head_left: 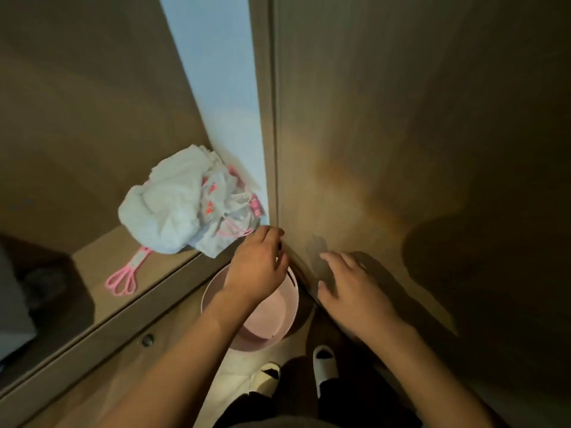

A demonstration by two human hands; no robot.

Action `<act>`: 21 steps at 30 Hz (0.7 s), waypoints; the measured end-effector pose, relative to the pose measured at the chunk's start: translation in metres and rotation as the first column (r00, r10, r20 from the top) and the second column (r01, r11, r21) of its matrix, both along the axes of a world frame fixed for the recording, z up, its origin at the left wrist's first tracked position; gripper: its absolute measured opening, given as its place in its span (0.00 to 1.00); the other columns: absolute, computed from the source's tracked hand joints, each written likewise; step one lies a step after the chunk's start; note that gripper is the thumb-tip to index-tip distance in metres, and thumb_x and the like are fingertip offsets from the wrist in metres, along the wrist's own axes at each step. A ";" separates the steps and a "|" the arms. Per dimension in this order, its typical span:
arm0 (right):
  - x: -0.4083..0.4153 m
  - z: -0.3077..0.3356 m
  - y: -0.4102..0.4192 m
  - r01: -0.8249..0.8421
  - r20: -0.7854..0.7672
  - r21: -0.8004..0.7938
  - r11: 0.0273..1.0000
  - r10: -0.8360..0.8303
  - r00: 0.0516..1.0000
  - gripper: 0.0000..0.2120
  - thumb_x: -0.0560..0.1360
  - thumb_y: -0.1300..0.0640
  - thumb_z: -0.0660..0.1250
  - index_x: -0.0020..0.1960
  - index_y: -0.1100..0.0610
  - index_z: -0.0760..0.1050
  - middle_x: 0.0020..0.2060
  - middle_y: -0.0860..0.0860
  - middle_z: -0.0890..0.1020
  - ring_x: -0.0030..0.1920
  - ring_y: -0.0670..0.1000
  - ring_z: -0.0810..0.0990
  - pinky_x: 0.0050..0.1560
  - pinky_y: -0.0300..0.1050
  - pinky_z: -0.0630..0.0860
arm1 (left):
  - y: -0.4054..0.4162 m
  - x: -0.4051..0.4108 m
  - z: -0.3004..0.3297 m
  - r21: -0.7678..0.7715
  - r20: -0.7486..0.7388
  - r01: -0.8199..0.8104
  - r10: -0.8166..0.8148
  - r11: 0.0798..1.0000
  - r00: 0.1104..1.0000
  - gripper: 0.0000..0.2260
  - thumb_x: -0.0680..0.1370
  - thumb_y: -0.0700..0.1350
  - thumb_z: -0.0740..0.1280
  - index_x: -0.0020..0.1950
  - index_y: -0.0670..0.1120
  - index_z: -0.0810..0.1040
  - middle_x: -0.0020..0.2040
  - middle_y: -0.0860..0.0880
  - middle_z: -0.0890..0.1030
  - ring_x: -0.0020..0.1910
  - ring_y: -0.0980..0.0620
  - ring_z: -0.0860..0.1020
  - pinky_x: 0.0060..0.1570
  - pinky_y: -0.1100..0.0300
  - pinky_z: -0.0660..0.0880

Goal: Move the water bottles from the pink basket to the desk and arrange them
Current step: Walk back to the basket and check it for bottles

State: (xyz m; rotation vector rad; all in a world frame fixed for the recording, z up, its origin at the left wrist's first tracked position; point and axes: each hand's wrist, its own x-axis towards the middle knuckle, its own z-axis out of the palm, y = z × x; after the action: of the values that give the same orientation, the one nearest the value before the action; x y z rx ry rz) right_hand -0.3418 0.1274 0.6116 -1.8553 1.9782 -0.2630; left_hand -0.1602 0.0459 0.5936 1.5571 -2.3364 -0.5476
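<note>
The pink basket [272, 316] sits on the floor directly below me, round, its mouth facing up; I see no bottles inside, though my left forearm covers part of it. My left hand [258, 264] hangs over its far rim, fingers curled loosely, pinching nothing I can make out. My right hand [349, 288] hovers just right of the basket, its grip spread and empty. The basket is wedged in a corner between the wooden worktop [102, 273] on the left and a wooden panel [401, 149] on the right. White cloth [173, 208] and pink scissors [123, 279] lie on the worktop.
</note>
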 end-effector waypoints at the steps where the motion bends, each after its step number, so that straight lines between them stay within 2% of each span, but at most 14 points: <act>1: 0.000 -0.003 -0.011 -0.062 0.007 0.017 0.998 0.062 0.998 0.24 0.77 0.46 0.62 0.72 0.46 0.63 0.70 0.46 0.69 0.67 0.49 0.71 0.59 0.41 0.68 | 0.004 0.007 -0.002 0.016 -0.006 -0.080 0.080 0.997 0.997 0.18 0.77 0.47 0.65 0.66 0.44 0.73 0.60 0.44 0.76 0.57 0.43 0.76 0.55 0.49 0.74; 5: 0.011 -0.015 -0.053 -0.313 0.034 0.019 0.950 0.312 0.950 0.20 0.77 0.50 0.64 0.68 0.50 0.67 0.65 0.48 0.73 0.62 0.49 0.74 0.58 0.41 0.71 | 0.021 0.027 -0.009 0.099 -0.017 -0.315 0.318 0.944 0.948 0.18 0.77 0.46 0.65 0.66 0.44 0.73 0.61 0.44 0.76 0.59 0.43 0.75 0.58 0.50 0.73; 7: 0.023 -0.020 -0.071 -0.397 0.056 0.031 0.917 0.395 0.917 0.22 0.77 0.50 0.64 0.70 0.50 0.67 0.67 0.48 0.72 0.64 0.49 0.74 0.60 0.43 0.72 | 0.027 0.040 -0.014 0.137 -0.001 -0.405 0.409 0.904 0.913 0.18 0.77 0.47 0.65 0.66 0.45 0.73 0.61 0.45 0.76 0.59 0.45 0.75 0.58 0.51 0.73; 10: 0.044 -0.036 -0.095 -0.477 0.067 0.066 0.876 0.473 0.878 0.24 0.78 0.50 0.63 0.73 0.51 0.64 0.70 0.47 0.70 0.66 0.49 0.72 0.62 0.43 0.71 | 0.028 0.065 -0.031 0.199 0.051 -0.504 0.505 0.840 0.862 0.18 0.77 0.46 0.64 0.67 0.44 0.73 0.61 0.45 0.75 0.60 0.45 0.74 0.60 0.52 0.72; 13: 0.066 -0.078 -0.123 -0.519 0.056 0.122 0.846 0.517 0.854 0.24 0.79 0.51 0.62 0.73 0.51 0.64 0.70 0.47 0.70 0.66 0.49 0.72 0.62 0.45 0.74 | 0.019 0.090 -0.075 0.309 0.109 -0.572 0.569 0.760 0.815 0.19 0.78 0.48 0.64 0.68 0.46 0.72 0.63 0.46 0.74 0.62 0.46 0.73 0.60 0.51 0.72; 16: 0.092 -0.164 -0.150 -0.533 0.046 0.209 0.820 0.537 0.843 0.22 0.78 0.51 0.62 0.71 0.49 0.65 0.68 0.47 0.71 0.62 0.49 0.75 0.57 0.46 0.77 | 0.000 0.109 -0.162 0.421 0.157 -0.600 0.596 0.681 0.787 0.19 0.78 0.48 0.64 0.68 0.47 0.72 0.63 0.46 0.74 0.60 0.45 0.75 0.59 0.50 0.73; 21: 0.124 -0.372 -0.183 -0.454 0.080 0.320 0.832 0.454 0.888 0.27 0.77 0.54 0.66 0.74 0.49 0.63 0.69 0.48 0.71 0.66 0.51 0.72 0.63 0.47 0.72 | -0.036 0.119 -0.361 0.554 0.237 -0.558 0.526 0.618 0.817 0.21 0.79 0.50 0.64 0.71 0.47 0.68 0.68 0.44 0.71 0.65 0.41 0.72 0.63 0.47 0.71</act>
State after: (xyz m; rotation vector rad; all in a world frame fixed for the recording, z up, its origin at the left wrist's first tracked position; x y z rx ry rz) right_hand -0.2174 -0.0552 0.2395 -2.0157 1.4047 0.2016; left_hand -0.0412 0.0100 0.2328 2.4555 -1.6047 -1.1708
